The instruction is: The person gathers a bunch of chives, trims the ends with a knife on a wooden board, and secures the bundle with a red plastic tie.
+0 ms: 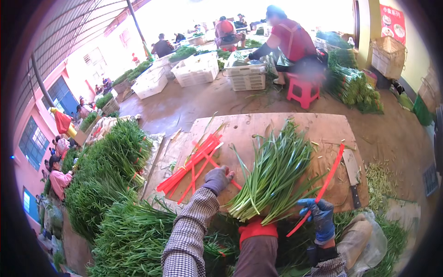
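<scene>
A loose bunch of garlic chives (274, 168) lies across a wooden board (240, 127), pale stem ends toward me. Left of it is a pile of flat red strips (187, 171). My left hand (218, 179), in a grey glove, is closed at one strip on the pile's right side; that strip sticks out toward the stems. Right of the stems, my right hand (318, 218), in a blue glove, pinches a long red strip (331, 171) that slants up over the board and hangs below the fingers. A kitchen knife (352, 173) lies at the board's right.
Heaped chives (120, 231) stand left and below the board. Trimmed bits (380, 180) litter the floor at right. A brown cloth-covered shape with a red end (257, 242) rises below the bunch. Beyond are white crates (196, 69) and a person on a pink stool (303, 87).
</scene>
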`<state>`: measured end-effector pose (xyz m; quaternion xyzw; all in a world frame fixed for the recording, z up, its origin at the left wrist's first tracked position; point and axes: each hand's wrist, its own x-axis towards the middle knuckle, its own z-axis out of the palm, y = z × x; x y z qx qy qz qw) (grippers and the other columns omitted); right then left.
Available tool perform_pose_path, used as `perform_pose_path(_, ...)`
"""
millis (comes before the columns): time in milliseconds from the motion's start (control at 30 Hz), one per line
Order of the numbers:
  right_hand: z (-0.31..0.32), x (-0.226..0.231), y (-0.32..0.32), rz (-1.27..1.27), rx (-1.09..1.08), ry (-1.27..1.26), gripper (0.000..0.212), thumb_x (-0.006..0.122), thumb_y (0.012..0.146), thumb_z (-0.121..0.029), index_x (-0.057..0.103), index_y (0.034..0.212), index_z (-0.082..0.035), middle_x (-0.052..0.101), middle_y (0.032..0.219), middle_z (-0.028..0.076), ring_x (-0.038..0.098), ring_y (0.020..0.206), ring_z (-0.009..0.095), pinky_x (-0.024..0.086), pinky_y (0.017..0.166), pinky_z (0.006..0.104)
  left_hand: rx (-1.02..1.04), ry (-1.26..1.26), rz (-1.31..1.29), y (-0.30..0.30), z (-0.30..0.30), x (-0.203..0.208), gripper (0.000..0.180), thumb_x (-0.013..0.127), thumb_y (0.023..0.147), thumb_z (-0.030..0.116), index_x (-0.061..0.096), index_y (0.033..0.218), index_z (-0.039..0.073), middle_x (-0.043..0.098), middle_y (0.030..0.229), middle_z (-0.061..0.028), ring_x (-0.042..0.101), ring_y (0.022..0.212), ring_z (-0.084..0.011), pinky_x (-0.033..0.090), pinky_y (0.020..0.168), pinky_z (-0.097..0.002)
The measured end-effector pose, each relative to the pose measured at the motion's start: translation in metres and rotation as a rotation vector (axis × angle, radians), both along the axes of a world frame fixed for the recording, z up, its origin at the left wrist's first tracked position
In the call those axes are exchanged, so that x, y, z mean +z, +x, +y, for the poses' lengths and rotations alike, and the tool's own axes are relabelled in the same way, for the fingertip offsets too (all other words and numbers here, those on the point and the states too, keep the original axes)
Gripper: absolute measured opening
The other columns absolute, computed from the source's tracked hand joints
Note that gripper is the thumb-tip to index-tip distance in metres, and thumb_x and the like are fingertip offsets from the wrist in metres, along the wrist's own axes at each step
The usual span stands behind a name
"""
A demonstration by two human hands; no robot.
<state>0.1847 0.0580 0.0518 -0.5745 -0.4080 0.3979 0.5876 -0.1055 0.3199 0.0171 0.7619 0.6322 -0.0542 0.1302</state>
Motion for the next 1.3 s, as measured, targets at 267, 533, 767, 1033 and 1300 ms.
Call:
perform_pose_path(267, -0.017, -0.021, 0.022, 0.065, -0.051, -0.034, 0.028, 0.060, 0.095, -0.025, 0.071, 0.101, -0.001, 0.069, 0.075, 0.005, 0.062, 0.062, 0.007, 0.043, 0.050, 0.0188, 0.051, 0.146, -0.072, -0.022, 0.027, -0.029, 0.034, 0.063, 0.081, 0.029, 0.061, 0.103, 0.003, 0.066, 0.094, -0.0235, 0.065, 0.095, -0.0366, 0.051, 0.082, -0.0473)
perform_pose_path(533, -0.024, -0.028, 0.042, 0.019, -0.129, -0.027, 0.028, 0.061, 0.094, -0.026, 0.071, 0.099, 0.000, 0.068, 0.071, 0.005, 0.060, 0.058, 0.006, 0.043, 0.049, 0.0171, -0.142, 0.080, 0.199, -0.088, 0.046, 0.005, 0.046, 0.067, 0.077, 0.035, 0.062, 0.110, 0.004, 0.066, 0.102, -0.0237, 0.063, 0.098, -0.0392, 0.051, 0.084, -0.0462)
perform_pose_path(767, -0.033, -0.051, 0.038, 0.211, 0.146, -0.176, 0.026, 0.062, 0.094, -0.024, 0.071, 0.103, -0.001, 0.072, 0.085, 0.007, 0.065, 0.068, 0.008, 0.050, 0.056, 0.0204, -0.179, 0.177, -0.045, -0.023, -0.018, 0.067, 0.086, 0.063, 0.080, 0.062, 0.047, 0.132, -0.005, 0.064, 0.107, -0.0258, 0.063, 0.104, -0.0356, 0.048, 0.091, -0.0425)
perform_pose_path(1033, 0.008, -0.064, 0.006, 0.099, 0.205, -0.173, 0.025, 0.061, 0.095, -0.025, 0.072, 0.095, -0.002, 0.066, 0.069, 0.000, 0.056, 0.059, 0.006, 0.046, 0.054, 0.0250, -0.287, -0.216, -0.482, 0.056, -0.037, 0.017, 0.107, 0.069, 0.076, 0.063, 0.030, 0.140, -0.012, 0.062, 0.110, -0.0274, 0.061, 0.106, -0.0282, 0.047, 0.093, -0.0363)
perform_pose_path(1300, 0.077, -0.089, -0.025, -0.015, 0.159, -0.090, 0.031, 0.062, 0.093, -0.025, 0.066, 0.080, 0.003, 0.055, 0.058, 0.001, 0.047, 0.059, 0.006, 0.043, 0.053, 0.0314, -0.456, -0.067, -0.017, 0.113, -0.116, 0.034, 0.141, 0.076, 0.057, 0.070, 0.005, 0.145, -0.014, 0.048, 0.126, -0.0324, 0.051, 0.115, -0.0430, 0.042, 0.099, -0.0428)
